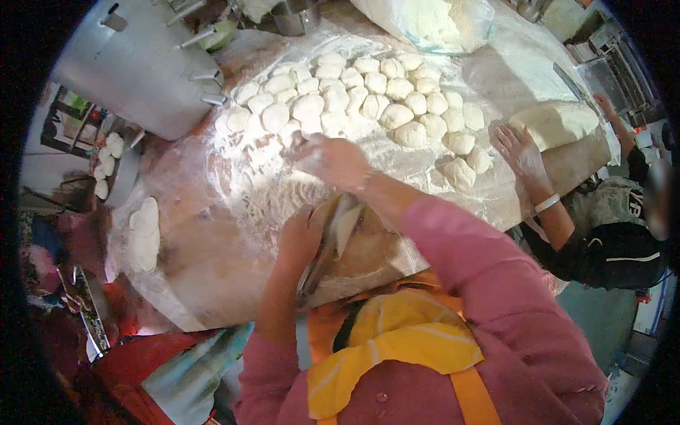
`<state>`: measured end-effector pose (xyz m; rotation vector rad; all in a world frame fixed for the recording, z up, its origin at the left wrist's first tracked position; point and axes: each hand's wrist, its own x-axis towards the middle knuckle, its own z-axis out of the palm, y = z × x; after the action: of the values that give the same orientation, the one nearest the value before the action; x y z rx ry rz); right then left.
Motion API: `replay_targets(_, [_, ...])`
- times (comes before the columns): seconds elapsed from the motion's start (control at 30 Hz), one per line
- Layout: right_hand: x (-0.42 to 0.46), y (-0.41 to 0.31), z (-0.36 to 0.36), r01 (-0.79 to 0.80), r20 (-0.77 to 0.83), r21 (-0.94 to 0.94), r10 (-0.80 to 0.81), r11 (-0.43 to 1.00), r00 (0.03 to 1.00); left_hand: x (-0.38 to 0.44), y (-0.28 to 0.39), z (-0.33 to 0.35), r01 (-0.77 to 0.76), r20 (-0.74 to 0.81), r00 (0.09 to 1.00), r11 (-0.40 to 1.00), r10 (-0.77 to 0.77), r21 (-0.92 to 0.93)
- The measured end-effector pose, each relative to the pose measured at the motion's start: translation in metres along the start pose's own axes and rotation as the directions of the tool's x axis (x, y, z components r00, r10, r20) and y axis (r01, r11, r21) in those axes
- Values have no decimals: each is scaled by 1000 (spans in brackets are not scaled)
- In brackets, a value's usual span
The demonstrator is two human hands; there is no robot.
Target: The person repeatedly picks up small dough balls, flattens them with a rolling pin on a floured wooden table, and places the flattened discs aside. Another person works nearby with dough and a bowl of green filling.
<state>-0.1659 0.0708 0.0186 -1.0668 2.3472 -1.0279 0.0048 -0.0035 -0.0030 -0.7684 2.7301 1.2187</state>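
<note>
Many pieces of pale dough (308, 107) lie close together on a floured work table (212, 287). My right hand (332, 159) is blurred over the flour at the near edge of these pieces, and its fingertips are near one of them; whether it grips anything cannot be told. My left hand (300, 234) is closed on a thin, long tool (324, 241), tilted over the table near its front edge; its kind cannot be made out. A pale flap of dough or cloth (348, 231) shows beside the tool, below my right wrist.
At the right, a co-worker's hand (518, 146) lies beside a large dough roll (558, 125). A long blade-like tool (568, 79) lies behind it. A large metal pot (138, 69) stands back left, a bag of flour (441, 24) at the back. A flat dough piece (144, 234) lies left.
</note>
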Motion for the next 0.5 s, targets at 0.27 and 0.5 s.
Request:
replay_targets(0.27, [-43, 28, -17, -178, 27, 309, 179, 934, 983, 18, 0, 2, -77, 25, 997, 931, 73, 356])
replay_targets(0.5, [-124, 48, -37, -79, -179, 299, 137, 951, 974, 0, -20, 10, 58, 47, 998, 904, -42, -424])
